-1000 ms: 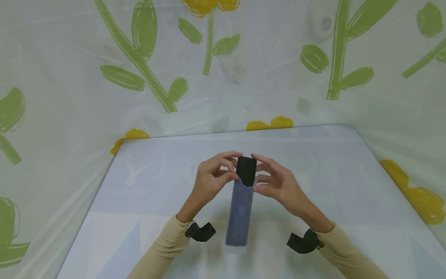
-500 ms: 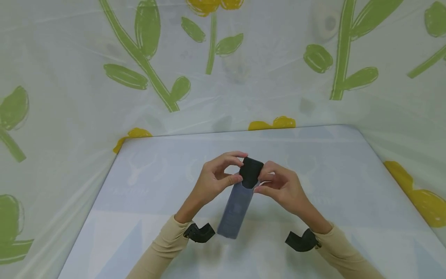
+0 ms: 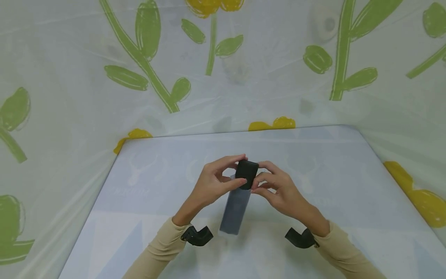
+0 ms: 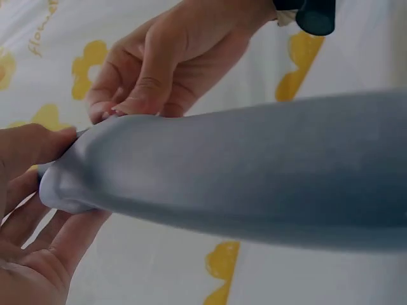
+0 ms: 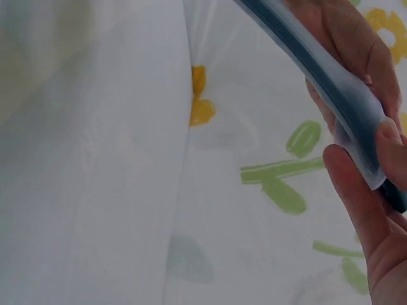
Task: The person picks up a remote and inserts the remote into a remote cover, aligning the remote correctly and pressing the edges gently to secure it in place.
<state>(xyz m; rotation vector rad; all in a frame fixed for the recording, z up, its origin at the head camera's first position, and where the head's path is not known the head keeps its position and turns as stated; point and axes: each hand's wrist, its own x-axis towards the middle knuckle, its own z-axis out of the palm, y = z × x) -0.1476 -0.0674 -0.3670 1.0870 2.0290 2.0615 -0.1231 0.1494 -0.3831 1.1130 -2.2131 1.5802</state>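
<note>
Remote control (image 3: 246,173), black, now sits deeper in its translucent grey silicone sleeve (image 3: 236,211) than a second ago, held above the table (image 3: 146,201). Left hand (image 3: 212,182) at 9 o'clock and right hand (image 3: 275,190) at 3 o'clock pinch the sleeve's mouth. Left wrist view shows the sleeve's rounded end (image 4: 60,184).

Cloth (image 4: 38,25) in the left wrist view: yellow letters "flowe", cut by the edge.
Other views: no readable text.
</note>
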